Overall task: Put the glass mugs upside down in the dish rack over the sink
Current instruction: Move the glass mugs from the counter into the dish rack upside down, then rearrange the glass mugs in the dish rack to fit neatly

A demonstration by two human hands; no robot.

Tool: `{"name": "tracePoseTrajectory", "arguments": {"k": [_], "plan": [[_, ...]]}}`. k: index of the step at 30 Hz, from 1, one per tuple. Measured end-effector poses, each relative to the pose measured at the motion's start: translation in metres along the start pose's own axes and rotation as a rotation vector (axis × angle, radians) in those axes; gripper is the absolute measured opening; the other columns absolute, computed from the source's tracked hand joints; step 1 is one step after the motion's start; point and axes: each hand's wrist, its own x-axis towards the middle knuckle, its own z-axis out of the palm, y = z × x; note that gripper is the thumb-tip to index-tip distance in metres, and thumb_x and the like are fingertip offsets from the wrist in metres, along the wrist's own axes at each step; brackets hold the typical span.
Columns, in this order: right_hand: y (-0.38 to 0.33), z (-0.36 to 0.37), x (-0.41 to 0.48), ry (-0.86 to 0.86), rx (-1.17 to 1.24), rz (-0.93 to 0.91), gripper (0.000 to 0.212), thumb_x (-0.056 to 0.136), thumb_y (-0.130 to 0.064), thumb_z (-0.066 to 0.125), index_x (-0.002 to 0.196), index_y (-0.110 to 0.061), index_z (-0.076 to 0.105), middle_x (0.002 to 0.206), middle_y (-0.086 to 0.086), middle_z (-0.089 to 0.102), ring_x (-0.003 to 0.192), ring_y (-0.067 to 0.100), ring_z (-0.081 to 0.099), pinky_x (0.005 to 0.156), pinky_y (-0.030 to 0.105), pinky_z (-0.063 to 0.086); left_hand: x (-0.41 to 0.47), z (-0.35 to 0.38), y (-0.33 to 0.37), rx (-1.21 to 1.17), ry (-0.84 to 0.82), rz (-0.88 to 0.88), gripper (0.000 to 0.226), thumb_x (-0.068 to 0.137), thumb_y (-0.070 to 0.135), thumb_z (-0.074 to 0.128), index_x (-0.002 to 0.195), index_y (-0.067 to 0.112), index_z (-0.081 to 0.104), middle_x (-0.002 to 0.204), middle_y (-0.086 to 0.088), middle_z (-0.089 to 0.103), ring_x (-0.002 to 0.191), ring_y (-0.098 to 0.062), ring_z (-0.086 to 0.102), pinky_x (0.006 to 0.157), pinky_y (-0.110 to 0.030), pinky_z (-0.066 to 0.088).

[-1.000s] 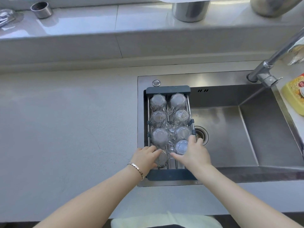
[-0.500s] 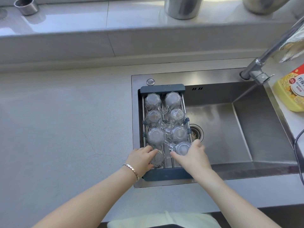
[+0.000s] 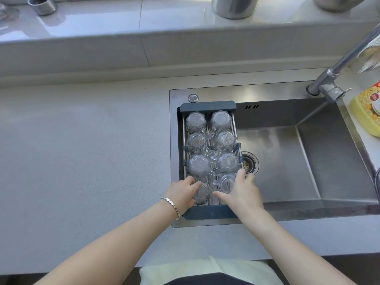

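A dark-framed dish rack [image 3: 207,105] spans the left end of the steel sink [image 3: 308,161]. Several glass mugs stand upside down in it in two columns, the farthest pair at the back [image 3: 196,122]. My left hand [image 3: 182,194] wraps the nearest left mug [image 3: 202,193], which rests bottom-up in the rack. My right hand [image 3: 241,191] grips the nearest right mug [image 3: 226,183], also bottom-up, its handle pointing left. Both mugs touch the rack's wires.
A faucet [image 3: 337,73] reaches over the sink from the right, with a yellow soap bottle [image 3: 367,114] beside it. The drain [image 3: 249,165] lies just right of the rack. Metal containers [image 3: 233,6] stand on the back ledge. Grey countertop [image 3: 82,151] stretches left.
Both hands have stayed on the two nearest mugs; my right hand's fingers have shifted slightly around its mug. The camera view has drifted a little.
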Motion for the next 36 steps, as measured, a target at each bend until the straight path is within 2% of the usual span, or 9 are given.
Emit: {"name": "tracePoseTrajectory", "arguments": {"k": [6,12,16,25,26,28,30,33,36], "plan": [[-0.004,0.0,0.009,0.014,-0.121,-0.107,0.072,0.073,-0.057,0.066,0.117,-0.009,0.036,0.12,0.013,0.043,0.098,0.032,0.061,0.076,0.035,0.05,-0.001,0.002,-0.003,-0.003,-0.004,0.033,0.057,0.091,0.021,0.055,0.142,0.016,0.03,0.14,-0.008,0.04,0.118,-0.027,0.052,0.094,-0.037,0.047],[0.008,0.006,0.006,0.067,0.143,-0.019,0.074,0.066,-0.055,0.072,0.111,-0.007,0.04,0.118,0.013,0.047,0.1,0.033,0.058,0.08,0.036,0.047,0.001,0.002,-0.008,-0.019,-0.01,0.067,0.057,0.091,0.018,0.054,0.143,0.018,0.03,0.144,-0.005,0.038,0.122,-0.024,0.05,0.094,-0.036,0.046],[0.029,0.009,0.005,-0.021,0.337,0.044,0.073,0.064,-0.05,0.077,0.116,-0.011,0.042,0.121,0.011,0.05,0.111,0.027,0.05,0.088,0.036,0.043,0.005,-0.001,-0.013,0.024,-0.038,0.145,0.056,0.09,0.007,0.05,0.143,0.018,0.032,0.146,-0.004,0.038,0.12,-0.024,0.051,0.092,-0.035,0.047],[0.023,0.021,0.014,-0.028,0.021,0.084,0.076,0.068,-0.065,0.064,0.119,-0.011,0.044,0.124,0.009,0.043,0.1,0.032,0.061,0.076,0.037,0.049,0.003,0.002,-0.016,0.022,-0.005,0.139,0.052,0.091,0.011,0.052,0.14,0.018,0.037,0.144,-0.006,0.041,0.119,-0.026,0.053,0.093,-0.037,0.047],[0.023,0.018,0.016,-0.005,0.016,0.054,0.075,0.071,-0.065,0.06,0.123,-0.013,0.043,0.126,0.009,0.043,0.102,0.031,0.061,0.078,0.037,0.049,0.0,0.0,-0.016,-0.023,0.052,0.154,0.048,0.089,0.009,0.054,0.136,0.015,0.045,0.141,-0.009,0.045,0.114,-0.028,0.057,0.089,-0.038,0.05],[0.021,0.005,0.023,0.023,0.08,-0.025,0.063,0.081,-0.058,0.054,0.126,-0.016,0.043,0.127,0.008,0.044,0.103,0.03,0.06,0.079,0.036,0.047,-0.001,-0.006,-0.02,-0.131,0.24,0.154,0.034,0.079,0.004,0.064,0.113,0.009,0.065,0.122,-0.017,0.062,0.084,-0.033,0.07,0.065,-0.037,0.058],[0.015,-0.014,0.04,0.01,0.16,-0.123,0.047,0.087,-0.045,0.052,0.124,-0.016,0.046,0.128,0.008,0.046,0.104,0.027,0.057,0.081,0.034,0.044,0.003,-0.019,-0.028,-0.216,0.367,0.078,0.024,0.074,0.001,0.066,0.097,0.005,0.071,0.105,-0.018,0.069,0.061,-0.031,0.069,0.049,-0.033,0.058],[0.0,-0.046,0.077,0.033,0.185,-0.244,0.038,0.088,-0.028,0.054,0.124,-0.014,0.048,0.126,0.008,0.049,0.1,0.021,0.053,0.085,0.033,0.043,0.021,-0.057,-0.038,-0.323,0.472,-0.081,0.031,0.085,0.002,0.057,0.115,0.006,0.063,0.119,-0.012,0.063,0.089,-0.032,0.067,0.071,-0.039,0.059],[-0.02,-0.069,0.121,0.099,0.134,-0.296,0.042,0.087,-0.021,0.056,0.127,-0.013,0.047,0.127,0.011,0.049,0.113,0.026,0.049,0.09,0.034,0.042,0.049,-0.092,-0.051,-0.298,0.46,-0.204,0.043,0.089,0.005,0.05,0.131,0.013,0.049,0.134,-0.004,0.052,0.109,-0.028,0.058,0.086,-0.039,0.053]]}}
